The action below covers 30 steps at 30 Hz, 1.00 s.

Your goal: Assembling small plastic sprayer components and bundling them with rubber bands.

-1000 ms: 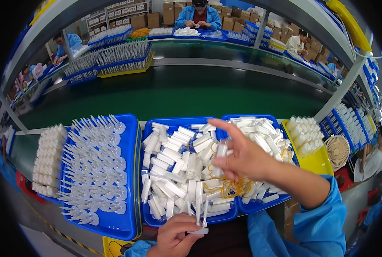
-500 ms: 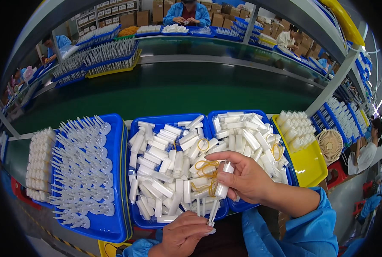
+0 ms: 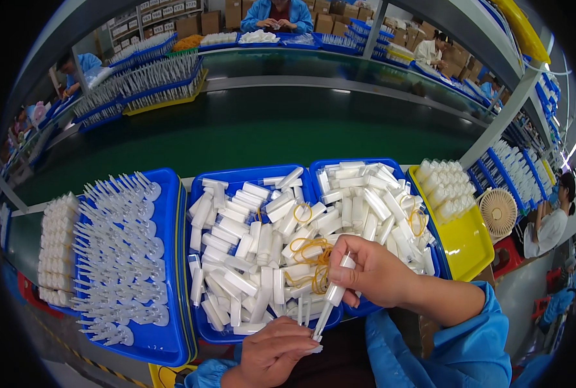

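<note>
My right hand [image 3: 375, 271] is closed on a short white tube with a clear end [image 3: 335, 293], tilted, its lower end pointing at my left hand. In my left hand [image 3: 274, 352], low in the middle, fingers pinch a white plastic piece with slim translucent stems [image 3: 318, 344]. One stem reaches up to the tube's lower end; whether it goes inside, I cannot tell. Beneath both hands lies a blue tray [image 3: 193, 249] heaped with white rectangular pieces in clear sleeves [image 3: 241, 282]. Thin yellow rubber bands [image 3: 314, 253] lie on the heap beside my right fingers.
At left, stacked blue trays [image 3: 175, 258] bear rows of translucent stemmed parts [image 3: 117, 258], beside white bundled pieces [image 3: 58, 252]. A second heaped blue tray [image 3: 391, 163] and a yellow tray [image 3: 472, 249] stand at right, near a beige fan [image 3: 498, 212]. Beyond runs a green conveyor belt [image 3: 268, 129]; co-workers sit past it.
The right hand has lowered slightly and its fingers have closed in around the tube, which sits nearer the stem. My left hand has hardly moved. The view has shifted a little.
</note>
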Each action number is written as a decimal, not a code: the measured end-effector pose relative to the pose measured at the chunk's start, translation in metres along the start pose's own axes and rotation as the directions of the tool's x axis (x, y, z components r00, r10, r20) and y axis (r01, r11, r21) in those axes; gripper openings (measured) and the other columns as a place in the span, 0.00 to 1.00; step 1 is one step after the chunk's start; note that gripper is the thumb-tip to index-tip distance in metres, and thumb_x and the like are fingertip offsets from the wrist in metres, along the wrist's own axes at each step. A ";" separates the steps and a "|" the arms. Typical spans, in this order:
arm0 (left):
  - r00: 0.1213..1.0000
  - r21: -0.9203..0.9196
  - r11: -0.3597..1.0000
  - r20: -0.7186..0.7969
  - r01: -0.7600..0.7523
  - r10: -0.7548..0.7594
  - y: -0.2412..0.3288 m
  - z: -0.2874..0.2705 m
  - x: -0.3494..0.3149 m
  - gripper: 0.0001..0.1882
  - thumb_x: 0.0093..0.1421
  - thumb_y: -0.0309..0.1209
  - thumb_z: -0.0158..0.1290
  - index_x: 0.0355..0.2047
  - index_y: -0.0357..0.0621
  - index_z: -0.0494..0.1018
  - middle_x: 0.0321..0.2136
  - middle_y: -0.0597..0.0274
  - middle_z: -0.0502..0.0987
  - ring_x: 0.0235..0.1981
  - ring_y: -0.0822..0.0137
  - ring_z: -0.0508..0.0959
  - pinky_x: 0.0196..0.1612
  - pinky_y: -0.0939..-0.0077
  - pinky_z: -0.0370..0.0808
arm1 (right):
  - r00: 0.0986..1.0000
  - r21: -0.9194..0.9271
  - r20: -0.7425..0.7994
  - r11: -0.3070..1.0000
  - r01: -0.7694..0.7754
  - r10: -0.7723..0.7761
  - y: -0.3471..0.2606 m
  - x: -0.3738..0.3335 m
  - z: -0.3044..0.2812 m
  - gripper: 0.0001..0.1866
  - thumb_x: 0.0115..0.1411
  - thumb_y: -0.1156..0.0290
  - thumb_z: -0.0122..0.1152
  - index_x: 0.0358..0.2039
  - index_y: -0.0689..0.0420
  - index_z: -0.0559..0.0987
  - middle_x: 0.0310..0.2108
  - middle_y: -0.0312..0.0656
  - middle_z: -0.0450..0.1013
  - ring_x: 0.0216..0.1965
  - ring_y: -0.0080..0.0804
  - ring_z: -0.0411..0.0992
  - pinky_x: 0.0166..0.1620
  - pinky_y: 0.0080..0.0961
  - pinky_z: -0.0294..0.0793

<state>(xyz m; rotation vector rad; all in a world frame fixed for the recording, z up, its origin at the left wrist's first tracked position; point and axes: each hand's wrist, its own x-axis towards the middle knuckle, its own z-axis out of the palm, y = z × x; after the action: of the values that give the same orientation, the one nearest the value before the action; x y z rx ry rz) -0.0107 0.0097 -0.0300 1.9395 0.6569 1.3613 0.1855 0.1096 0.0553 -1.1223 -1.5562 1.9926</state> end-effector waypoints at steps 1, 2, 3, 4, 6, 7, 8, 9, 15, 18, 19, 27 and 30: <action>0.995 -0.052 0.998 -0.090 0.042 -0.047 0.006 0.002 0.002 0.10 0.50 0.21 0.56 0.32 0.38 0.68 0.39 0.51 0.67 0.25 0.61 0.75 0.31 0.73 0.72 | 0.996 -0.145 0.009 0.985 0.090 -0.089 0.001 0.000 -0.001 0.10 0.60 0.64 0.52 0.33 0.57 0.65 0.22 0.35 0.68 0.19 0.17 0.65 0.22 0.15 0.63; 0.980 -0.107 0.991 -0.176 0.079 -0.097 0.016 0.007 0.007 0.07 0.49 0.20 0.56 0.29 0.37 0.71 0.32 0.52 0.71 0.26 0.60 0.75 0.31 0.72 0.71 | 0.984 -0.285 0.030 0.942 0.177 -0.176 0.003 -0.001 -0.004 0.10 0.61 0.64 0.52 0.33 0.57 0.65 0.23 0.35 0.68 0.21 0.18 0.65 0.23 0.15 0.64; 0.954 -0.163 0.980 -0.257 0.111 -0.151 0.021 0.009 0.010 0.04 0.48 0.19 0.56 0.27 0.36 0.75 0.26 0.54 0.75 0.26 0.58 0.75 0.31 0.70 0.71 | 0.964 -0.416 0.065 0.871 0.261 -0.257 0.004 -0.002 -0.006 0.10 0.61 0.64 0.52 0.34 0.57 0.65 0.24 0.36 0.68 0.22 0.18 0.66 0.25 0.15 0.64; 0.982 -0.093 0.993 -0.168 0.067 -0.082 0.012 0.008 0.004 0.09 0.48 0.20 0.58 0.30 0.38 0.72 0.33 0.52 0.70 0.27 0.59 0.75 0.31 0.72 0.72 | 0.965 -0.467 0.066 0.847 0.254 -0.253 0.000 -0.005 -0.006 0.10 0.61 0.64 0.51 0.34 0.57 0.65 0.25 0.36 0.68 0.24 0.18 0.66 0.26 0.16 0.64; 0.999 0.033 0.998 0.028 -0.045 0.044 -0.009 0.003 -0.006 0.18 0.46 0.21 0.61 0.35 0.40 0.65 0.47 0.47 0.60 0.30 0.62 0.77 0.32 0.78 0.76 | 0.967 -0.565 0.068 0.790 0.239 -0.244 -0.011 -0.011 -0.004 0.10 0.61 0.65 0.51 0.35 0.57 0.65 0.26 0.36 0.68 0.26 0.19 0.66 0.29 0.18 0.64; 0.998 -0.018 1.000 -0.056 -0.006 0.005 -0.004 0.004 -0.005 0.13 0.46 0.21 0.60 0.32 0.40 0.68 0.40 0.49 0.65 0.28 0.61 0.76 0.31 0.75 0.74 | 0.983 -0.440 0.074 0.879 0.184 -0.169 -0.008 -0.011 -0.005 0.10 0.61 0.65 0.51 0.34 0.57 0.65 0.26 0.36 0.68 0.27 0.21 0.66 0.30 0.18 0.64; 0.989 -0.072 0.997 -0.139 0.029 -0.039 0.007 0.006 -0.003 0.09 0.47 0.20 0.58 0.29 0.39 0.72 0.33 0.52 0.70 0.27 0.59 0.75 0.30 0.73 0.72 | 0.991 -0.306 0.091 0.945 0.117 -0.094 -0.004 -0.010 -0.005 0.09 0.61 0.65 0.50 0.34 0.57 0.65 0.26 0.37 0.68 0.27 0.22 0.66 0.30 0.19 0.64; 0.972 -0.131 0.990 -0.218 0.058 -0.086 0.016 0.007 0.002 0.05 0.47 0.19 0.56 0.27 0.38 0.76 0.26 0.55 0.76 0.25 0.58 0.75 0.30 0.70 0.70 | 0.993 -0.168 0.115 0.985 0.040 -0.020 -0.001 -0.011 -0.005 0.09 0.60 0.66 0.50 0.34 0.58 0.65 0.26 0.37 0.68 0.27 0.23 0.66 0.30 0.20 0.64; 0.972 -0.179 0.983 -0.225 0.029 -0.069 0.021 0.004 -0.004 0.06 0.46 0.17 0.55 0.25 0.39 0.76 0.26 0.55 0.76 0.24 0.58 0.75 0.27 0.71 0.70 | 0.972 -0.356 0.181 0.911 0.206 -0.149 -0.006 -0.016 0.013 0.08 0.59 0.67 0.50 0.32 0.58 0.66 0.26 0.42 0.67 0.28 0.34 0.67 0.30 0.27 0.64; 0.952 -0.118 0.990 -0.287 0.072 -0.104 0.019 0.005 -0.014 0.05 0.49 0.20 0.55 0.29 0.39 0.73 0.30 0.53 0.75 0.27 0.59 0.74 0.31 0.72 0.70 | 0.948 -0.562 0.210 0.764 0.318 -0.240 0.001 -0.008 0.019 0.09 0.59 0.65 0.51 0.32 0.57 0.67 0.28 0.42 0.68 0.32 0.36 0.67 0.35 0.30 0.62; 0.935 -0.096 0.991 -0.333 0.093 -0.120 0.018 0.007 -0.018 0.06 0.50 0.21 0.55 0.30 0.39 0.72 0.31 0.52 0.74 0.29 0.60 0.73 0.33 0.72 0.70 | 0.929 -0.553 0.248 0.747 0.369 -0.275 0.004 -0.005 0.023 0.09 0.59 0.65 0.51 0.32 0.57 0.67 0.28 0.42 0.68 0.33 0.36 0.67 0.36 0.31 0.61; 0.874 -0.026 0.977 -0.442 0.211 -0.201 0.033 -0.008 -0.036 0.14 0.47 0.21 0.59 0.33 0.43 0.68 0.38 0.52 0.66 0.34 0.65 0.69 0.37 0.77 0.67 | 0.817 -0.544 0.481 0.622 0.563 -0.319 0.007 0.028 0.055 0.12 0.60 0.62 0.49 0.37 0.56 0.69 0.35 0.43 0.69 0.37 0.38 0.67 0.43 0.32 0.61; 0.818 -0.096 0.980 -0.539 0.176 -0.200 0.014 -0.013 -0.055 0.19 0.48 0.21 0.58 0.40 0.42 0.65 0.44 0.49 0.65 0.33 0.63 0.72 0.36 0.74 0.71 | 0.912 -0.593 0.361 0.706 0.387 -0.196 -0.021 0.067 0.059 0.18 0.57 0.64 0.50 0.46 0.59 0.68 0.38 0.45 0.68 0.42 0.42 0.67 0.46 0.33 0.66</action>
<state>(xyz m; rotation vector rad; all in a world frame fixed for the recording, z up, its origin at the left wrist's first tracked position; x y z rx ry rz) -0.0404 -0.0365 -0.0500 1.3913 1.0483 1.7955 0.0949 0.1263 0.0553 -0.7357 -2.5310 1.4407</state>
